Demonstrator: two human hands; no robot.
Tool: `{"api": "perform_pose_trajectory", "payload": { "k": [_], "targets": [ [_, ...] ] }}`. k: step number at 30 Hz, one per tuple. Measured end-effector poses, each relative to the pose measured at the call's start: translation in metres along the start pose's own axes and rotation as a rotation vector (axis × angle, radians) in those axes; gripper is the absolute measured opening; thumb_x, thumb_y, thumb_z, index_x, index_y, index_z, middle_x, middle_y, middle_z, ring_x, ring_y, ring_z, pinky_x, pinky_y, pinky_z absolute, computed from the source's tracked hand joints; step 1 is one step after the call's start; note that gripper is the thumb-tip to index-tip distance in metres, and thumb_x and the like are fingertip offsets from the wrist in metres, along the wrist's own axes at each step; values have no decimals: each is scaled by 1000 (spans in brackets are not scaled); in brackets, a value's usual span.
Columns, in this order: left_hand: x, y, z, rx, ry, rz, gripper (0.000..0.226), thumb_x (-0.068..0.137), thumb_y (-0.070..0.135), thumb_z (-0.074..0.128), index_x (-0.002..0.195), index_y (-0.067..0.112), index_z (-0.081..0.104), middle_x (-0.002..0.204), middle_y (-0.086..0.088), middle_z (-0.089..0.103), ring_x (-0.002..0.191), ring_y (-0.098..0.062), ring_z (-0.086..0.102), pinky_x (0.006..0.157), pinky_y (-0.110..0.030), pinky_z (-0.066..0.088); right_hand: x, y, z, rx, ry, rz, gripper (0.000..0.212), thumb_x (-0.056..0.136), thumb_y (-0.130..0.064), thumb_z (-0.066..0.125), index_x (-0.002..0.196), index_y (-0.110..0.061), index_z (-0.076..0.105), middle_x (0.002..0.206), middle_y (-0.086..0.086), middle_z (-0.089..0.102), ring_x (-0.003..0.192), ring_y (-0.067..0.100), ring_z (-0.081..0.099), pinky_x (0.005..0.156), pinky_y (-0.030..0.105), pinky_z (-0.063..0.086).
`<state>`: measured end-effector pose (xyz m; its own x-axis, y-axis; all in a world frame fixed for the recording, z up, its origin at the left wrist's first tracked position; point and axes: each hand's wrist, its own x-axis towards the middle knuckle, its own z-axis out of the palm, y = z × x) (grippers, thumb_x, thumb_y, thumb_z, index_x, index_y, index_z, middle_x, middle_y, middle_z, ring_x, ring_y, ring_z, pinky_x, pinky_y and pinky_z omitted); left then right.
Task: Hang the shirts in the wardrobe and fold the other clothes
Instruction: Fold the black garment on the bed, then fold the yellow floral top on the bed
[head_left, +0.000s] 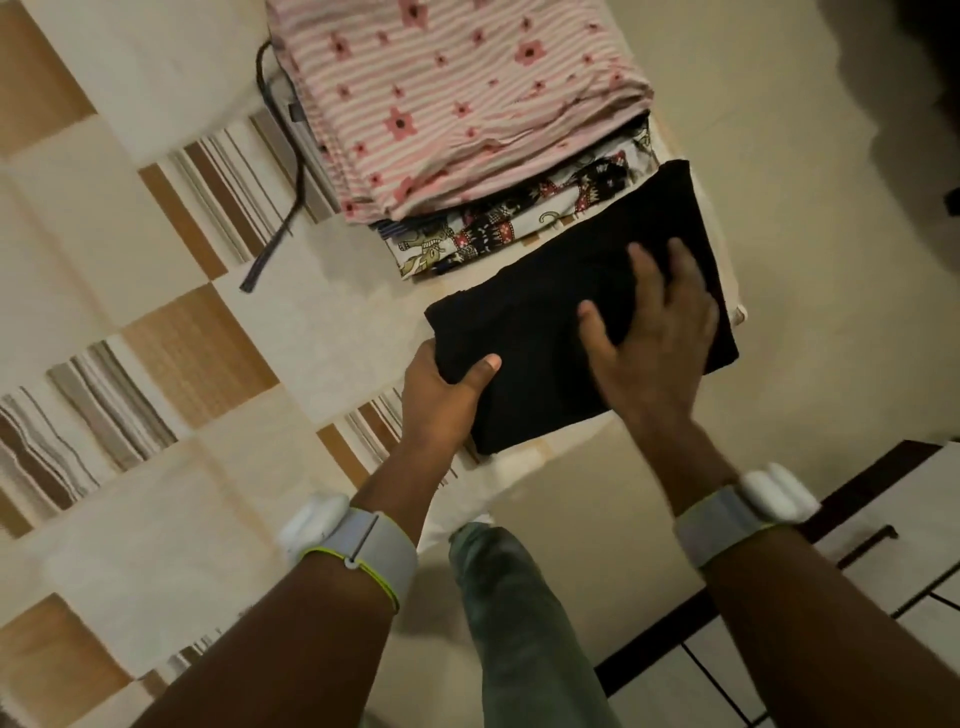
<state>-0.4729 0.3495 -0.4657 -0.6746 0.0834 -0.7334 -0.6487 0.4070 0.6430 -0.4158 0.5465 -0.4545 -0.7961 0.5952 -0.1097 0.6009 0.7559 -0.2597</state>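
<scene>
A folded black garment (540, 332) lies at the corner of the bed. My left hand (441, 389) grips its near left edge, thumb on top and fingers hidden underneath. My right hand (660, 322) rests flat on top of it with fingers spread. Behind it lies a folded cloth with a red, black and white print (498, 228), and on that a folded pink striped cloth with red flowers (457, 98).
The bed cover (208, 332) has beige, brown and striped squares. A dark cord (283, 171) trails over it left of the pile. A white cabinet with black edges and a handle (883, 561) stands at lower right. My trouser leg (509, 623) shows below.
</scene>
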Motion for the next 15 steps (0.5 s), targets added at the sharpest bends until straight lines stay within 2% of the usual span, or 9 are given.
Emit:
{"api": "perform_pose_trajectory", "payload": {
  "k": [3, 5, 7, 9, 11, 13, 14, 15],
  "targets": [
    [-6, -15, -15, 0, 42, 22, 29, 89, 23, 80, 112, 25, 62, 100, 4, 73, 95, -17, 72, 90, -48, 61, -32, -15, 35, -103, -225, -65, 89, 97, -74, 40, 165, -31, 3, 173, 5, -3, 160, 28, -5, 125, 51, 1],
    [-16, -38, -47, 11, 97, 65, 25, 91, 15, 69, 108, 31, 62, 93, 6, 73, 88, -17, 73, 84, -49, 62, -43, -24, 43, -113, -260, -48, 91, 97, -75, 37, 165, -31, -4, 173, 4, -9, 159, 26, -10, 125, 49, -5],
    [-31, -60, -79, 78, 84, 80, 30, 91, 11, 59, 114, 29, 63, 99, 9, 72, 90, -12, 71, 87, -43, 61, -40, -32, 38, -124, -304, 34, 90, 99, -71, 39, 165, -29, -6, 173, 4, -11, 159, 27, -10, 126, 52, -2],
    [-57, -85, -125, 156, 55, 56, 26, 95, 13, 61, 118, 25, 65, 107, 10, 70, 91, -5, 66, 89, -31, 56, -46, -50, 22, -150, -436, 106, 92, 99, -63, 49, 165, -26, -4, 173, 7, -9, 159, 32, -5, 125, 57, 9],
    [-104, -93, -203, 215, 59, -8, 23, 97, 24, 63, 119, 28, 66, 112, 13, 69, 95, -5, 61, 85, -22, 47, -66, -104, -7, -96, -583, 103, 87, 98, -51, 60, 165, -23, 12, 172, 12, 6, 157, 36, 12, 122, 57, 23],
    [-144, -104, -259, 229, 74, -21, 16, 98, 25, 63, 112, 32, 66, 106, 17, 67, 93, -4, 62, 79, -20, 45, -91, -155, -34, 10, -753, 35, 57, 101, -41, 61, 152, -19, 48, 159, 12, 43, 144, 32, 44, 117, 48, 39],
    [-163, -111, -284, 199, 97, -11, 14, 98, 23, 64, 107, 34, 66, 103, 17, 67, 90, -3, 64, 77, -21, 47, -112, -180, -48, 50, -835, -12, 44, 102, -39, 60, 140, -18, 61, 148, 8, 56, 135, 28, 54, 113, 45, 44],
    [-184, -113, -315, 173, 133, -11, 16, 98, 21, 66, 102, 37, 65, 101, 15, 69, 87, -3, 67, 76, -24, 51, -136, -213, -62, 100, -878, -62, 37, 103, -37, 59, 133, -18, 66, 141, 3, 62, 129, 24, 58, 109, 41, 47]
  ]
}}
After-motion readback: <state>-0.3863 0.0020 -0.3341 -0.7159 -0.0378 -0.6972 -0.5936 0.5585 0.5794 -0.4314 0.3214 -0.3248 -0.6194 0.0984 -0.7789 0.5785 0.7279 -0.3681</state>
